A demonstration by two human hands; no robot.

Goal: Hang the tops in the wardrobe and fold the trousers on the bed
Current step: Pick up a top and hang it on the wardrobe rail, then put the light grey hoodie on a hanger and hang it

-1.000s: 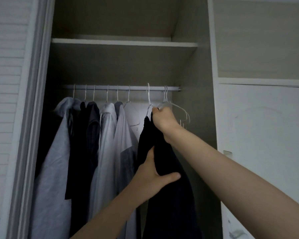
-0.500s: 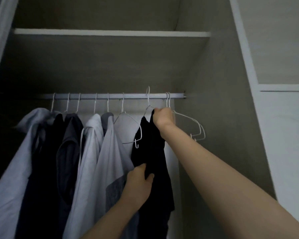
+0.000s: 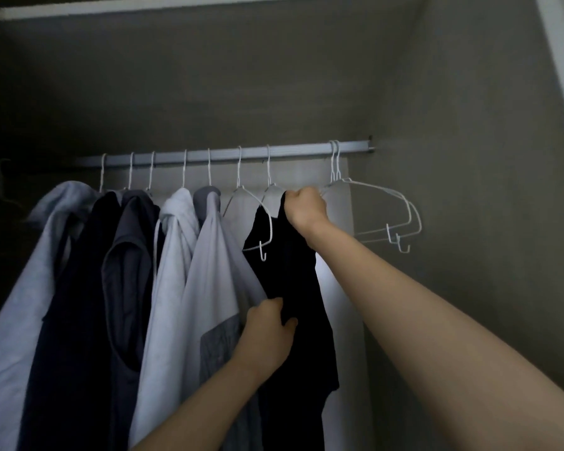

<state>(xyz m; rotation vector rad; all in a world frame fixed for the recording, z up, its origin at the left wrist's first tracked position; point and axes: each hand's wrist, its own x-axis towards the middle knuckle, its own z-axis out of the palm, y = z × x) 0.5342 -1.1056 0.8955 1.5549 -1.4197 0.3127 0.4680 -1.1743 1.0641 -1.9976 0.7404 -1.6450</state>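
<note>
Black top (image 3: 293, 288) on white wire hanger (image 3: 269, 203), hooked on rail (image 3: 228, 155) in wardrobe, just right of an empty hanger (image 3: 241, 193). Right hand (image 3: 306, 206) fisted at top's shoulder, grip closed on fabric at hanger's right arm. Left hand (image 3: 267, 333) lower down, fingers curled, grip pinching top's front edge around mid-length. Hem hangs loose below left forearm. Left of it on same rail: white shirt (image 3: 209, 288) with grey patch, white hoodie (image 3: 173, 242), grey top (image 3: 127, 271), dark top (image 3: 79, 288), pale blue shirt (image 3: 23, 288), all on hangers, touching shoulder to shoulder. Two spare hangers (image 3: 385, 216) nested at rail's right end, just beside right hand. Shelf edge (image 3: 111, 8) above. Lighting dim; finger detail on right hand not readable.
</note>
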